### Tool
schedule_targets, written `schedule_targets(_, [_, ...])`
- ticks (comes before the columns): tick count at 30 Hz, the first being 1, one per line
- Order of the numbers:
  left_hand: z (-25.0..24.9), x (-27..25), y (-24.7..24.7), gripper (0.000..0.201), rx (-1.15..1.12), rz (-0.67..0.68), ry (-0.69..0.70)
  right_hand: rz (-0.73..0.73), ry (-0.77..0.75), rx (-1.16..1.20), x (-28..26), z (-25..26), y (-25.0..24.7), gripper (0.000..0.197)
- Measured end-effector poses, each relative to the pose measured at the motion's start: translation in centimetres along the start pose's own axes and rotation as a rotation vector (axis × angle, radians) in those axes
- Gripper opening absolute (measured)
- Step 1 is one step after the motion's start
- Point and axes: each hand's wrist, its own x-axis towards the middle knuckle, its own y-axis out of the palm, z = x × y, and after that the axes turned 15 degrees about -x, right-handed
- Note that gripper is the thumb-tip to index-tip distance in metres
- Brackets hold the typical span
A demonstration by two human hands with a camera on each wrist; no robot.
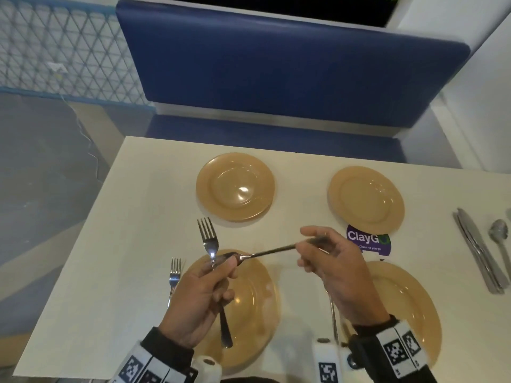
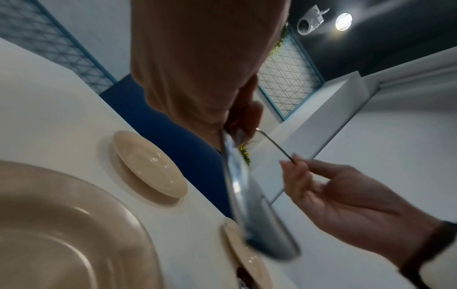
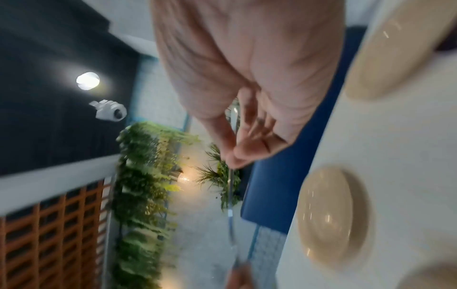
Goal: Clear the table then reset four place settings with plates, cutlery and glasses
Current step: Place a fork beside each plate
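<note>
The left hand point(image 1: 197, 299) grips an upright fork point(image 1: 209, 244); the right hand point(image 1: 336, 268) pinches the handle of a second fork point(image 1: 265, 253) above the near-left plate point(image 1: 257, 324) on the tabletop point(image 1: 132, 217).

Four round tan plastic plates point(image 1: 235, 186) sit in two rows on the pale rectangular table point(image 1: 132, 217); a steel fork point(image 1: 174, 275) lies left of the near-left plate (knives point(image 1: 478, 252) far right).
</note>
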Motion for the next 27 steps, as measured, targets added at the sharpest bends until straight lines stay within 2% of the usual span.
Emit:
schedule_targets(2, [1.0,0.0,1.3,0.026,-0.023,-0.012,-0.008,-0.002,0.100,0.316,0.5,-0.2,2.0,0.022])
schedule_targets(4, [2.1,0.1,2.6,0.020,-0.017,-0.024,-0.009,0.024,0.135,0.402,0.5,-0.6,4.1,0.020])
schedule_targets(7, [2.7,0.3,3.5,0.030,0.045,-0.038,0.019,-0.011,0.110,0.297,1.3,-0.1,5.2,0.024])
schedule_targets(10, [1.8,0.7,2.2,0.032,0.204,-0.066,0.087,-0.049,0.080,0.163,5.4,0.6,3.5,0.020])
schedule_targets(13, [0.4,1.1,0.3,0.027,0.305,-0.120,0.117,-0.070,0.154,-0.083,11.8,-0.6,1.5,0.019])
schedule_targets(17, [-1.0,1.5,-1.4,0.025,0.288,-0.192,0.115,-0.080,0.300,-0.370,19.3,-3.8,0.4,0.017])
schedule_targets(21, [-1.5,1.5,-2.6,0.035,0.344,-0.208,0.130,-0.057,0.328,-0.648,23.4,-6.0,0.9,0.035])
schedule_targets(23, [-1.4,1.6,-3.0,0.034,0.345,-0.226,0.115,-0.049,0.336,-0.695,24.5,-6.1,1.4,0.034])
schedule_targets(27, [-1.5,1.9,-3.1,0.018,0.367,-0.229,0.087,-0.074,0.349,-0.667,26.2,-6.0,2.2,0.021])
